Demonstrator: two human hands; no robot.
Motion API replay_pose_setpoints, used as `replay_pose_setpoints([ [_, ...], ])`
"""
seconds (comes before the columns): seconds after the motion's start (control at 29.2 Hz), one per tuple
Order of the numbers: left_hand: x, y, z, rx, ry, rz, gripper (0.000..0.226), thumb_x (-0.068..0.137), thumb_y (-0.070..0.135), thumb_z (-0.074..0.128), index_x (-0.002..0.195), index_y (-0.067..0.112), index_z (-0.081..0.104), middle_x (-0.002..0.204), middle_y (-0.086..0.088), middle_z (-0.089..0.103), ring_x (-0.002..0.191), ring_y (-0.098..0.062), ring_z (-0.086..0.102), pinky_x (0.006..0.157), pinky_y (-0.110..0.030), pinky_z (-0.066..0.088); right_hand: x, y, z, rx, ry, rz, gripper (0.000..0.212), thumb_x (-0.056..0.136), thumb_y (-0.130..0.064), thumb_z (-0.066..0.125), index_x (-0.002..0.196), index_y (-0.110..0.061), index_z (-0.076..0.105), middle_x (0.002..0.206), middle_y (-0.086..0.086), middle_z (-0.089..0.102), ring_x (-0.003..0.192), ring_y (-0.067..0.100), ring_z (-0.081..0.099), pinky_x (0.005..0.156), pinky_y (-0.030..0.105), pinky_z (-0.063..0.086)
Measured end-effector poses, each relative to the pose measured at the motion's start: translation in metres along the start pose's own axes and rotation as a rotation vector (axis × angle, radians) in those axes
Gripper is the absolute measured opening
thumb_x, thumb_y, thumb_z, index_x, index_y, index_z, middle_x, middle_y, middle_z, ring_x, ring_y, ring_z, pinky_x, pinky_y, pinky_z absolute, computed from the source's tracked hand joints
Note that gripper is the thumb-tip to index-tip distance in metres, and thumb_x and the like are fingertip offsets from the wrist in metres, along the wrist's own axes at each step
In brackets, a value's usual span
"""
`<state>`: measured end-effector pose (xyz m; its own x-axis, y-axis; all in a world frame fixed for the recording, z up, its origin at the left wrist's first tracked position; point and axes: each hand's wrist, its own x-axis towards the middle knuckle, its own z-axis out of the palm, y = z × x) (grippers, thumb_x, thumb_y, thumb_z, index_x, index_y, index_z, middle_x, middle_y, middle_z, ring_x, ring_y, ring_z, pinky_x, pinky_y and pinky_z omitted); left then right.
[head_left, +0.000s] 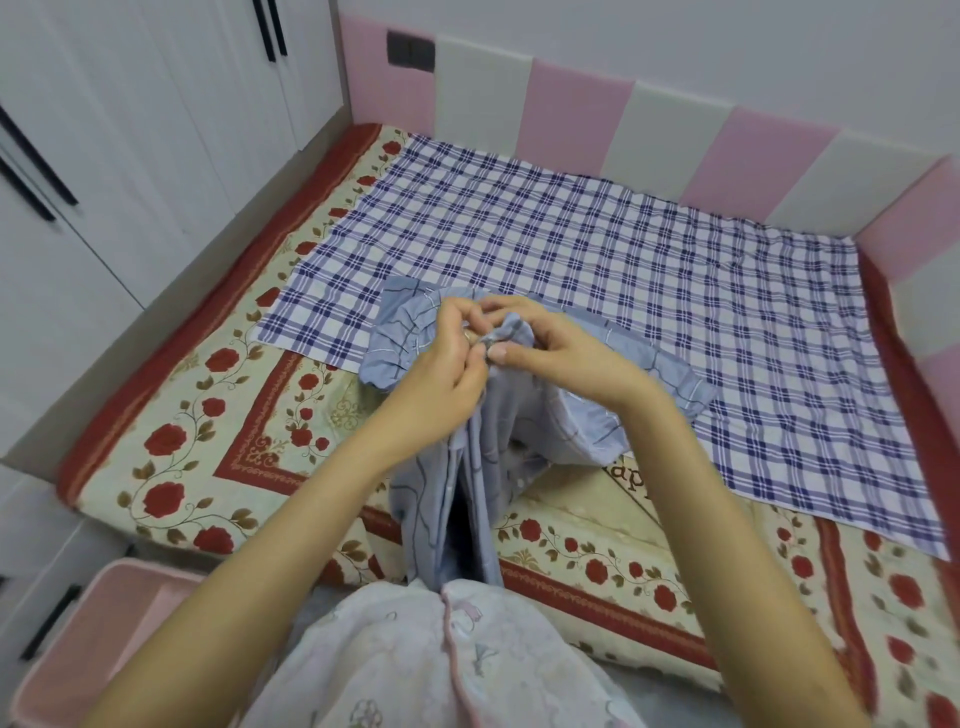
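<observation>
A bed (171, 457) covered in a cream and red rose print is shown, with a blue-and-white checked cloth (597, 249) spread flat over its far half. A pale blue-grey fabric (400, 332), marked with thin dark and white lines, is held up over the near edge of the checked cloth. Its upper part is bunched and gathered, its right side trails onto the checked cloth, and its lower part hangs in long folds over the bed's near edge. The fabric is gripped by both hands at one small bunched point. The left hand (441, 374) is curled, its fingertips pinched on the bunch. The right hand (561, 353) is likewise curled, with the same bunch pinched between thumb and fingers, just beside the left.
</observation>
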<state>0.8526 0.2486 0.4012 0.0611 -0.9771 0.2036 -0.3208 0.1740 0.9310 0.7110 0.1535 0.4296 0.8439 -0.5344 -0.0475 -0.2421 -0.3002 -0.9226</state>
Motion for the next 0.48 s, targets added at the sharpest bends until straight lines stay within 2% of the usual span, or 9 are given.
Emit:
replay_pose_setpoints([
  [0.07, 0.006, 0.004, -0.01, 0.075, -0.049, 0.072, 0.008, 0.093, 0.019, 0.033, 0.1, 0.022, 0.029, 0.075, -0.008, 0.044, 0.057, -0.012, 0.039, 0.054, -0.039, 0.034, 0.009, -0.01, -0.011, -0.104, -0.091, -0.015, 0.011, 0.09, -0.009, 0.061, 0.101, -0.007, 0.058, 0.095, -0.006, 0.058, 0.086, 0.003, 0.056, 0.081, 0.02, 0.045],
  [0.14, 0.012, 0.008, -0.019, 0.172, -0.052, 0.148, 0.009, 0.093, 0.018, 0.032, 0.1, 0.016, 0.028, 0.074, 0.003, 0.038, 0.054, -0.005, 0.035, 0.054, -0.029, 0.033, 0.016, -0.022, -0.017, -0.194, -0.128, -0.01, 0.007, 0.089, -0.009, 0.063, 0.088, -0.014, 0.059, 0.076, -0.015, 0.058, 0.069, -0.004, 0.051, 0.069, 0.014, 0.04],
  [0.21, 0.016, 0.011, -0.026, 0.228, -0.032, 0.18, 0.009, 0.093, 0.017, 0.032, 0.101, 0.016, 0.028, 0.077, 0.004, 0.037, 0.055, -0.007, 0.036, 0.055, -0.029, 0.033, 0.023, -0.028, -0.017, -0.269, -0.148, -0.024, 0.023, 0.088, -0.005, 0.063, 0.079, -0.026, 0.057, 0.063, -0.024, 0.058, 0.061, -0.008, 0.051, 0.062, 0.008, 0.038],
  [0.27, 0.022, 0.011, -0.034, 0.175, 0.03, 0.182, 0.01, 0.093, 0.014, 0.034, 0.101, 0.016, 0.028, 0.081, 0.004, 0.039, 0.061, -0.011, 0.039, 0.058, -0.032, 0.036, 0.032, -0.03, -0.015, -0.283, -0.059, -0.097, 0.026, 0.087, -0.007, 0.065, 0.073, -0.028, 0.059, 0.058, -0.023, 0.056, 0.056, -0.005, 0.05, 0.06, 0.01, 0.036],
  [0.34, 0.026, 0.013, -0.04, 0.052, 0.162, 0.212, 0.015, 0.094, 0.007, 0.039, 0.103, 0.012, 0.029, 0.084, 0.005, 0.04, 0.064, -0.005, 0.039, 0.061, -0.023, 0.037, 0.044, -0.033, -0.01, -0.321, 0.124, -0.212, 0.033, 0.086, -0.018, 0.067, 0.062, -0.037, 0.054, 0.052, -0.017, 0.047, 0.052, 0.001, 0.04, 0.06, 0.018, 0.031],
  [0.41, 0.022, 0.007, -0.038, 0.007, 0.29, 0.213, 0.029, 0.091, 0.006, 0.051, 0.107, 0.012, 0.028, 0.09, 0.005, 0.038, 0.074, -0.003, 0.04, 0.071, -0.017, 0.039, 0.053, -0.036, -0.009, -0.407, 0.309, -0.318, 0.038, 0.083, -0.025, 0.066, 0.054, -0.037, 0.045, 0.049, -0.014, 0.037, 0.054, -0.001, 0.039, 0.069, 0.021, 0.03],
  [0.45, 0.016, -0.004, -0.031, 0.029, 0.336, 0.157, 0.037, 0.088, 0.011, 0.058, 0.109, 0.015, 0.028, 0.096, 0.004, 0.037, 0.082, -0.005, 0.04, 0.077, -0.017, 0.039, 0.056, -0.034, -0.013, -0.404, 0.39, -0.336, 0.031, 0.081, -0.023, 0.066, 0.056, -0.033, 0.051, 0.05, -0.016, 0.035, 0.057, -0.006, 0.043, 0.081, 0.022, 0.033],
  [0.48, 0.008, -0.017, -0.022, 0.059, 0.38, 0.068, 0.044, 0.084, 0.016, 0.064, 0.111, 0.018, 0.028, 0.101, 0.004, 0.035, 0.09, -0.008, 0.04, 0.083, -0.019, 0.038, 0.061, -0.035, -0.019, -0.381, 0.475, -0.368, 0.022, 0.08, -0.019, 0.066, 0.058, -0.017, 0.062, 0.052, -0.017, 0.04, 0.061, -0.012, 0.047, 0.095, 0.024, 0.033],
])
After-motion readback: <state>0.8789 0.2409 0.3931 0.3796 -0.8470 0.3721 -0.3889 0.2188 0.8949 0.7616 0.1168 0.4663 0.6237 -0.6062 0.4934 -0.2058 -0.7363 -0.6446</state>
